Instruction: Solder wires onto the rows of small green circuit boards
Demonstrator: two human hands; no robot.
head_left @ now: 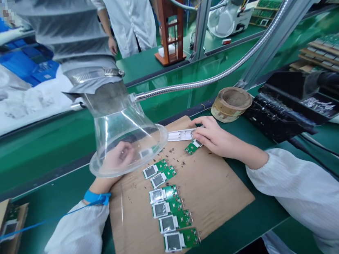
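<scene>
My right hand (215, 137) lies on the far part of a brown cardboard sheet (214, 187), its fingers gripping the end of a small green circuit board (192, 147). A white strip (179, 135) lies just beyond those fingertips. My left hand (119, 157) is blurred behind a clear plastic extraction hood (127, 142), so its grip cannot be made out. A blue wrist strap (97, 197) circles that wrist. Several green circuit boards with square silver-framed panels (168, 220) lie in a rough column between my hands, among small dark bits.
A worn roll of tape (231, 103) and a black tray of metal scraps (296, 105) stand to the right. Stacked green boards (331, 51) lie at the upper right. Across the green bench, a person in a white coat (125, 17) stands near a metal-framed post (203, 15).
</scene>
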